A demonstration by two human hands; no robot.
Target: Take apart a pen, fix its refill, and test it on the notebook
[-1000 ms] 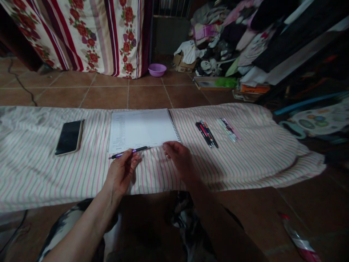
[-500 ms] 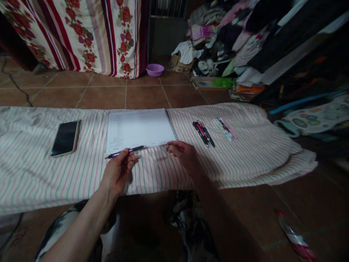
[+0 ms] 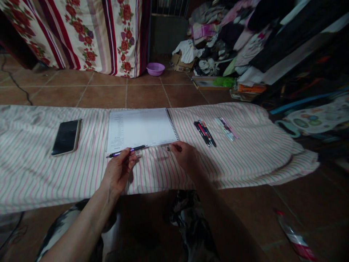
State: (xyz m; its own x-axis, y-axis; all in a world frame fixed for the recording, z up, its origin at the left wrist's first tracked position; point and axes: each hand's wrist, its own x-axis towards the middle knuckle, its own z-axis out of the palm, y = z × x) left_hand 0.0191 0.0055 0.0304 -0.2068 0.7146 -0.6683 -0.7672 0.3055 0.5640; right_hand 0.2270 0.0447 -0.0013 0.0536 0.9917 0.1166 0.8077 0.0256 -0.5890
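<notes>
My left hand [image 3: 121, 168] is closed on a dark purple pen [image 3: 111, 155], which lies nearly level just in front of the notebook's near edge, its tip pointing right. My right hand [image 3: 183, 153] is pinched near the notebook's lower right corner; between thumb and forefinger is a tiny dark piece [image 3: 168, 148], too small to name. Beyond both hands lies the spiral notebook [image 3: 144, 127], open on a mostly blank white page with faint print along its left side and the coil on its right.
A striped cloth [image 3: 245, 153] covers the low surface. A phone [image 3: 66, 137] lies at left. Several dark and red pens [image 3: 205, 133] are grouped right of the notebook, with pale pens [image 3: 226, 128] beyond. A purple basin [image 3: 155, 69] stands on the tiled floor.
The right hand has shifted slightly and its fingers have curled in a little more. The left hand holds the pen as before; the whole view has drifted marginally.
</notes>
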